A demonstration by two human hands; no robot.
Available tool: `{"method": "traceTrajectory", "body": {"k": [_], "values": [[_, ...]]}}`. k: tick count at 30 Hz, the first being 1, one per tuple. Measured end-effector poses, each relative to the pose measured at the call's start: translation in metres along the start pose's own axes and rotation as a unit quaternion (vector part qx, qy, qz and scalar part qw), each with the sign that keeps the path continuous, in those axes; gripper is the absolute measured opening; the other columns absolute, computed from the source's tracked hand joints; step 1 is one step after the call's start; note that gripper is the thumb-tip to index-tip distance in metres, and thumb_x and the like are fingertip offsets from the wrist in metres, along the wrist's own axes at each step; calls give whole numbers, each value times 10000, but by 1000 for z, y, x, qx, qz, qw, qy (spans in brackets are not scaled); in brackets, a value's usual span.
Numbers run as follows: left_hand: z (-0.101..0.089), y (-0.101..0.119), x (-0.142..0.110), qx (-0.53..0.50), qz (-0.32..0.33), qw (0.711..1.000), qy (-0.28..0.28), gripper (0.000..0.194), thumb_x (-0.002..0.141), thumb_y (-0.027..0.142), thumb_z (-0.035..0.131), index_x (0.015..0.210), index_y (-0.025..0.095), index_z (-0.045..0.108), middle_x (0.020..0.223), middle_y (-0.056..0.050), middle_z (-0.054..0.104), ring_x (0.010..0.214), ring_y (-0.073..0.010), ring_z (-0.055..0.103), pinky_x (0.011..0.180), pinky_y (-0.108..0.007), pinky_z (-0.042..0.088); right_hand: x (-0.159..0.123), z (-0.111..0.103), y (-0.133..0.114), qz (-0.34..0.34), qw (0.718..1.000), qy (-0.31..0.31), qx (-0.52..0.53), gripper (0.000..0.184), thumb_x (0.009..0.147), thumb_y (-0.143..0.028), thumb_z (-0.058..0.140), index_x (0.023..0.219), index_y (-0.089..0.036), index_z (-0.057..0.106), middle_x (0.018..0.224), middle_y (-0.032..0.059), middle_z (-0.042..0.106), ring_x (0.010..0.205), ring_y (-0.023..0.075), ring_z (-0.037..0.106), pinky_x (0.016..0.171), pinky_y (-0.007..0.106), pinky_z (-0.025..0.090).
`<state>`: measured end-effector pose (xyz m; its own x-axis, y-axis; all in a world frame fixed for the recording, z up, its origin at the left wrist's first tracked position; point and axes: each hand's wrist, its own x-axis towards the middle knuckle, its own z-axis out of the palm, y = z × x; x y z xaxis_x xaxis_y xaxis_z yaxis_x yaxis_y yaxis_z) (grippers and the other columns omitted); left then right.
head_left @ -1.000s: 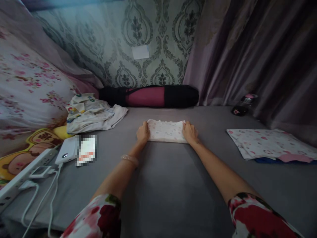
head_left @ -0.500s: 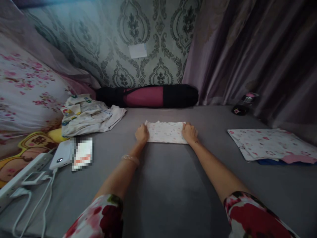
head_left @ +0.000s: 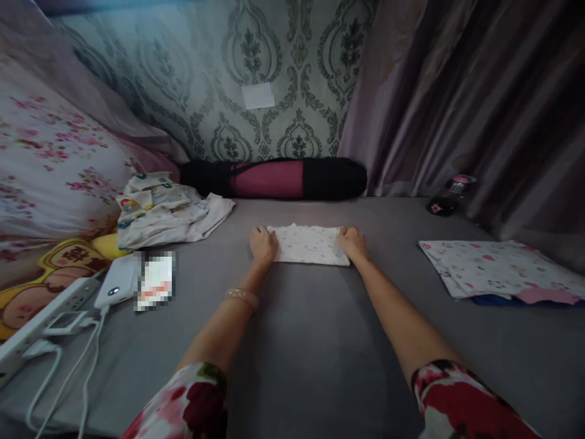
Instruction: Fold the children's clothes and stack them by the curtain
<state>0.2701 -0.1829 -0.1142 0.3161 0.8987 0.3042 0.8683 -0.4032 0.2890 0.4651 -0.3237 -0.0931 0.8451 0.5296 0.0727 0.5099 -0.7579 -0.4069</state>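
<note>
A white cloth with a small pale print (head_left: 308, 245), folded into a flat rectangle, lies on the grey bed surface (head_left: 315, 341) in front of me. My left hand (head_left: 264, 245) is closed on its left edge, a pale bracelet around that wrist. At the opposite edge, my right hand (head_left: 353, 244) grips the same cloth with curled fingers. What kind of garment or cloth it is, I cannot tell. Further right rests a flat stack of printed folded cloths (head_left: 498, 268), with pink and blue fabric showing beneath.
Rumpled clothes (head_left: 169, 210) lie at the back left. A power strip (head_left: 50, 329), a white power bank (head_left: 116, 283) and cables occupy the left side. Along the wall is a black and maroon roll (head_left: 274, 178). A dark bottle (head_left: 445, 198) lies near the curtain (head_left: 411, 103).
The view has shifted slightly. Both hands stay at the two ends of the folded cloth, with the right hand a little higher along its edge, baring the near right corner.
</note>
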Motion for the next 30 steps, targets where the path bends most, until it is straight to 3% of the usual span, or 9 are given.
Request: {"method": "traceTrajectory", "body": {"k": [3,7,10,14,20,30], "values": [[-1,12,-6,9,89,996,21,322,938,338,388,1125,118,532,1147,-171,569,1096,-285,531,892,-377,422,-13,2,-17,-84,994,64,-29,403,967,-303,302,1136,-76,589,1158,212,605,1088,294,575,890,377,419],[8,32,-15,-3,209,978,-28,369,954,318,356,1264,160,478,1303,-129,533,1222,-262,449,997,-397,367,-29,21,-41,-256,966,15,-45,388,968,-259,296,1232,-133,551,1297,147,556,1218,253,481,1018,386,328],[16,39,-20,-6,222,973,-71,417,962,313,329,1343,180,433,1427,-99,451,1343,-255,336,1087,-428,282,-35,38,-46,-317,946,-18,-58,439,964,-255,296,1360,-156,458,1466,98,408,1355,243,322,1106,423,210],[22,39,-23,2,230,967,-108,451,975,332,267,1378,204,422,1459,-79,424,1359,-254,329,1115,-459,238,-36,53,-41,-320,944,-51,-70,493,963,-279,267,1423,-158,392,1518,71,325,1400,242,235,1131,454,148],[21,36,-21,18,236,965,-114,468,969,355,279,1394,224,424,1475,-89,402,1357,-265,340,1116,-465,235,-37,53,-40,-316,945,-53,-72,516,952,-303,272,1441,-176,373,1519,58,325,1394,238,244,1130,448,144],[17,16,-9,56,157,980,-111,526,956,454,287,1384,185,432,1476,-133,386,1384,-275,297,1112,-452,244,-27,53,-26,-207,974,4,-88,572,955,-357,290,1422,-34,353,1496,197,318,1384,301,250,1115,469,154]]}}
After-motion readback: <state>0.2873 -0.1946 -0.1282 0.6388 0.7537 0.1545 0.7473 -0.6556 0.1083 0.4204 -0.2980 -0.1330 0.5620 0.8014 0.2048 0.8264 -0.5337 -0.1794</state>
